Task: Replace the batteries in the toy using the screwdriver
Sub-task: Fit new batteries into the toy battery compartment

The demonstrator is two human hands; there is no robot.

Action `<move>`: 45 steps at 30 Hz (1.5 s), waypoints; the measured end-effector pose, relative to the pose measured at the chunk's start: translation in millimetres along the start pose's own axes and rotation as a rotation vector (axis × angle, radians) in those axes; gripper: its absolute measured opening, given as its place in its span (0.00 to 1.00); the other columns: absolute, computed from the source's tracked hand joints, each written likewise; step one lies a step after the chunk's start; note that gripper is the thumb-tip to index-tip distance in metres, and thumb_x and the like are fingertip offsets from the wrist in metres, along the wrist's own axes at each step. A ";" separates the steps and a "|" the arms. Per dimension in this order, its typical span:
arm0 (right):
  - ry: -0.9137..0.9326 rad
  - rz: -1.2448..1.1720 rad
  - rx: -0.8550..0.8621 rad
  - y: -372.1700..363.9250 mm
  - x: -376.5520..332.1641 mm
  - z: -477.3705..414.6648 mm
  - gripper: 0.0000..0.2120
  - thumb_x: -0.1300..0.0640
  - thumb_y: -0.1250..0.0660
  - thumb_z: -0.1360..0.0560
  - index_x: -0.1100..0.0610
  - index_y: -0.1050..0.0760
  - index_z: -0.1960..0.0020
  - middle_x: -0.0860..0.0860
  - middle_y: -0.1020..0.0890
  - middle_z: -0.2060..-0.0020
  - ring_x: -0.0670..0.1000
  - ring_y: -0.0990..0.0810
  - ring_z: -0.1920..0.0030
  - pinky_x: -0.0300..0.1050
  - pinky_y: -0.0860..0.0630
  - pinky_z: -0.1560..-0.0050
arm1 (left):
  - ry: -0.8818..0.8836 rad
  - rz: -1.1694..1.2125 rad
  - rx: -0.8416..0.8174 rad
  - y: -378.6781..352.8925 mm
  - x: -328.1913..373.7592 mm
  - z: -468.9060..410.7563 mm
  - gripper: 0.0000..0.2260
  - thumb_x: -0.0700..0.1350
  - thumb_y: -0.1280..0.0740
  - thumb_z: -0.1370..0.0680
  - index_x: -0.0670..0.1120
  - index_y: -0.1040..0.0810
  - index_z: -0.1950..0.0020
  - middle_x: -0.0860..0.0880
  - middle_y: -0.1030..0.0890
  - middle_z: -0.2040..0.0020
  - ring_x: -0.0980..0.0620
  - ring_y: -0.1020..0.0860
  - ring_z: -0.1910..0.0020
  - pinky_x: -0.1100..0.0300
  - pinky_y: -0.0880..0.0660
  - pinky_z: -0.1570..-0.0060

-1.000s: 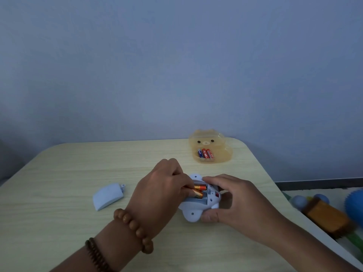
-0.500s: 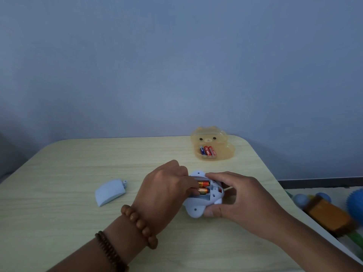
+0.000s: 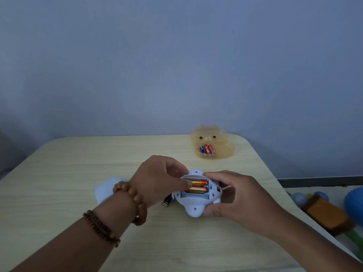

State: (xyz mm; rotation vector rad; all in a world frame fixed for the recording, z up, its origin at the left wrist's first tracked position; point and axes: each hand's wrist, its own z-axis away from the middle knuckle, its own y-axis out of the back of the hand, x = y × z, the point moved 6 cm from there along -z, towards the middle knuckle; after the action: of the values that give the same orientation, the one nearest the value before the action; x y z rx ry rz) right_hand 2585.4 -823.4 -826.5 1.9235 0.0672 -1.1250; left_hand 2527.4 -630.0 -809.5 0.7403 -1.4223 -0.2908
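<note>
Toy point(image 3: 196, 201) at lower centre of frame, belly-up on surface point(image 3: 59, 173), clamped by right hand point(image 3: 235, 197) for steadiness; left fingers point(image 3: 184, 185) pinching upper battery point(image 3: 199, 182) in open compartment. Loose cover point(image 3: 104, 190) parked left; spare batteries point(image 3: 207, 149) in bear-shaped tray point(image 3: 224, 152) behind.

Both forearms were bare; the left wrist wore a large-beaded brown bracelet point(image 3: 131, 201) and, further up, a wrapped strand of small dark beads point(image 3: 101, 228)

Pale-blue toy point(image 3: 193, 205) upturned, orange batteries point(image 3: 197, 186) seated.
</note>
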 end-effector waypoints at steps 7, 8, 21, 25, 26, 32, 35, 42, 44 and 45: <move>0.011 0.031 0.005 3.6 1.3 -1.6 0.36 0.49 0.17 0.37 0.45 0.24 0.31 0.37 0.18 0.44 0.38 0.20 0.44 0.37 0.20 0.44 | -0.004 -0.081 -0.007 -4.3 1.6 -2.2 0.12 0.50 0.20 0.33 0.53 0.17 0.52 0.58 0.15 0.60 0.64 0.19 0.62 0.72 0.26 0.64; 0.008 0.032 0.005 4.1 1.6 -1.8 0.36 0.49 0.17 0.37 0.45 0.24 0.31 0.36 0.18 0.44 0.37 0.20 0.44 0.37 0.20 0.44 | -0.004 -0.070 -0.003 -4.2 1.4 -2.5 0.12 0.49 0.20 0.34 0.52 0.17 0.52 0.57 0.15 0.60 0.64 0.19 0.62 0.72 0.25 0.64; -0.008 0.008 0.021 3.7 5.6 0.0 0.34 0.49 0.17 0.38 0.44 0.22 0.33 0.39 0.17 0.44 0.41 0.18 0.44 0.42 0.20 0.43 | -0.199 -0.316 0.052 18.2 -4.5 18.8 0.12 0.49 0.29 0.24 0.57 0.23 0.41 0.60 0.21 0.47 0.63 0.22 0.52 0.75 0.28 0.57; 0.002 0.012 0.019 4.9 4.0 -0.9 0.33 0.49 0.17 0.37 0.43 0.22 0.34 0.40 0.17 0.44 0.41 0.18 0.44 0.39 0.21 0.45 | -0.316 -0.581 -0.101 -6.3 -3.6 24.5 0.06 0.49 0.29 0.27 0.50 0.23 0.54 0.55 0.21 0.54 0.55 0.25 0.54 0.63 0.31 0.56; 0.003 0.013 0.015 4.6 4.0 -1.5 0.33 0.49 0.17 0.38 0.43 0.22 0.34 0.40 0.17 0.44 0.41 0.18 0.44 0.39 0.21 0.44 | -0.318 -0.617 -0.080 -7.9 -4.3 24.1 0.04 0.48 0.30 0.27 0.49 0.23 0.58 0.54 0.22 0.57 0.54 0.25 0.56 0.62 0.32 0.57; -0.021 0.005 0.019 3.9 5.8 0.3 0.35 0.50 0.16 0.38 0.44 0.23 0.34 0.37 0.17 0.45 0.39 0.19 0.44 0.38 0.20 0.44 | -0.233 -0.462 0.067 6.7 -13.4 25.8 0.13 0.41 0.33 0.32 0.55 0.20 0.51 0.57 0.19 0.58 0.58 0.22 0.62 0.61 0.24 0.57; -0.026 -0.002 0.017 3.7 5.6 0.2 0.35 0.49 0.16 0.38 0.43 0.23 0.33 0.37 0.17 0.44 0.39 0.18 0.44 0.38 0.20 0.44 | -0.231 -0.375 0.168 20.4 -11.3 28.1 0.17 0.38 0.28 0.31 0.57 0.20 0.48 0.63 0.19 0.61 0.64 0.21 0.62 0.75 0.28 0.60; -0.015 0.022 0.015 3.7 1.7 0.0 0.33 0.47 0.17 0.37 0.42 0.23 0.34 0.36 0.18 0.44 0.39 0.19 0.44 0.37 0.21 0.45 | -0.351 -0.038 0.245 27.4 19.9 33.4 0.17 0.37 0.24 0.29 0.54 0.18 0.46 0.60 0.16 0.55 0.61 0.17 0.55 0.69 0.22 0.54; -0.021 0.015 0.006 3.9 1.2 0.2 0.34 0.48 0.17 0.37 0.41 0.24 0.33 0.35 0.18 0.43 0.38 0.19 0.44 0.34 0.22 0.45 | -0.415 -0.031 0.217 18.7 29.2 33.6 0.17 0.37 0.23 0.31 0.52 0.18 0.46 0.59 0.17 0.53 0.62 0.17 0.55 0.72 0.23 0.54; -0.020 0.011 0.007 4.0 1.2 0.4 0.34 0.48 0.17 0.37 0.40 0.24 0.34 0.34 0.18 0.43 0.37 0.20 0.43 0.32 0.23 0.46 | -0.451 -0.046 0.200 13.8 33.3 33.4 0.17 0.37 0.22 0.31 0.51 0.17 0.46 0.58 0.18 0.51 0.62 0.17 0.56 0.73 0.24 0.55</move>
State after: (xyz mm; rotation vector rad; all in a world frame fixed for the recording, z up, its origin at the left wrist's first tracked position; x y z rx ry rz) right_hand 2587.5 -826.6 -824.9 1.9163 0.0423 -1.1387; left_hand 2497.4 -649.2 -775.7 0.9082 -1.8826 -0.3706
